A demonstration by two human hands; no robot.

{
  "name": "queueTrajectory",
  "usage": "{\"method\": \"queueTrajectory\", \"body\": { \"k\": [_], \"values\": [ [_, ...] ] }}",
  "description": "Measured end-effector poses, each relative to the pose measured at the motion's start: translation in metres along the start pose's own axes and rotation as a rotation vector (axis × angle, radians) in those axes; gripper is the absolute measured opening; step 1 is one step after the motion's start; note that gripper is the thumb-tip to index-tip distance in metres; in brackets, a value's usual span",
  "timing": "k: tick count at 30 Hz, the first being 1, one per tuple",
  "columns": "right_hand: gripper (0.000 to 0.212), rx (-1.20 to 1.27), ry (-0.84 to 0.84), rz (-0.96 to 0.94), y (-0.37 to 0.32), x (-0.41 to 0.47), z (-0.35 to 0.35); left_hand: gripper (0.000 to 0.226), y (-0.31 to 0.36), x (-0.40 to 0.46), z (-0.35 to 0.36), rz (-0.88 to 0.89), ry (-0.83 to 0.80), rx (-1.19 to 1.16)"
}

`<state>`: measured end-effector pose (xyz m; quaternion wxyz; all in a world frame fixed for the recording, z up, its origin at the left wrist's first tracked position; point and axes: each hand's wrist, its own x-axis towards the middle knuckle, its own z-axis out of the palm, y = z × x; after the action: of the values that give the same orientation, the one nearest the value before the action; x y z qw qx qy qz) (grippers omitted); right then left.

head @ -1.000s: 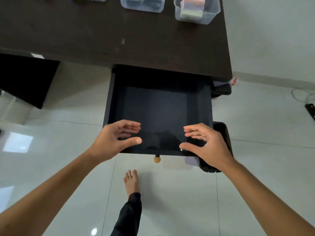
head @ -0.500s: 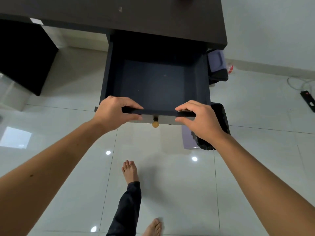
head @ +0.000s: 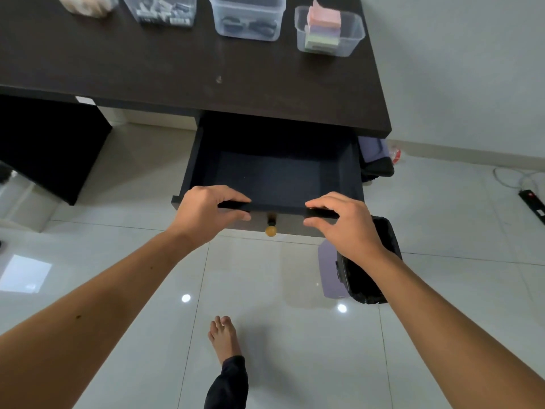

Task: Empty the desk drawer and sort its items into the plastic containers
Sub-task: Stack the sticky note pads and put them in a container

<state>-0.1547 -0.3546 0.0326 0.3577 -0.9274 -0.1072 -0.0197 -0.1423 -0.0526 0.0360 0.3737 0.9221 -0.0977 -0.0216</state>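
Both forearms extend forward and down to the drawer [head: 274, 175], which stands pulled out from under the desk [head: 177, 69]. The left hand [head: 203, 212] grips the drawer's front edge, fingers curled over the top and thumb beneath. The right hand [head: 346, 225] clamps the same edge the same way (the round knob [head: 270, 230] sits between them). Four plastic containers [head: 247, 16] stand along the desk's far side. No writing is legible.
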Motion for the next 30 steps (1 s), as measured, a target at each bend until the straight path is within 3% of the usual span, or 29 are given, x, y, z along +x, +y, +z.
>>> {"method": "queueTrajectory", "body": {
  "k": [7,12,16,18,22,25,30],
  "values": [
    [0.035,-0.148,-0.004,-0.138,0.012,0.013,-0.001,0.063,-0.022,0.023,-0.008,0.114,-0.012,0.102],
    [0.028,-0.121,0.145,-0.102,0.019,0.045,0.0,0.043,-0.013,0.047,0.0,0.202,0.184,0.029],
    [0.032,-0.164,0.177,-0.109,0.024,0.078,0.001,0.076,-0.022,0.085,-0.007,0.185,0.211,0.107],
    [0.047,-0.242,0.245,-0.119,0.023,0.091,0.0,0.099,-0.027,0.104,-0.014,0.211,0.197,0.212],
    [0.102,-0.439,0.289,-0.096,0.029,0.122,-0.013,0.129,-0.034,0.145,-0.024,0.249,0.163,0.445],
    [0.115,-0.466,0.203,-0.111,0.043,0.142,-0.017,0.127,-0.046,0.161,-0.023,0.318,0.222,0.533],
    [0.089,-0.388,0.316,-0.151,0.058,0.156,-0.007,0.102,-0.056,0.169,-0.009,0.382,0.425,0.451]
  ]
}}
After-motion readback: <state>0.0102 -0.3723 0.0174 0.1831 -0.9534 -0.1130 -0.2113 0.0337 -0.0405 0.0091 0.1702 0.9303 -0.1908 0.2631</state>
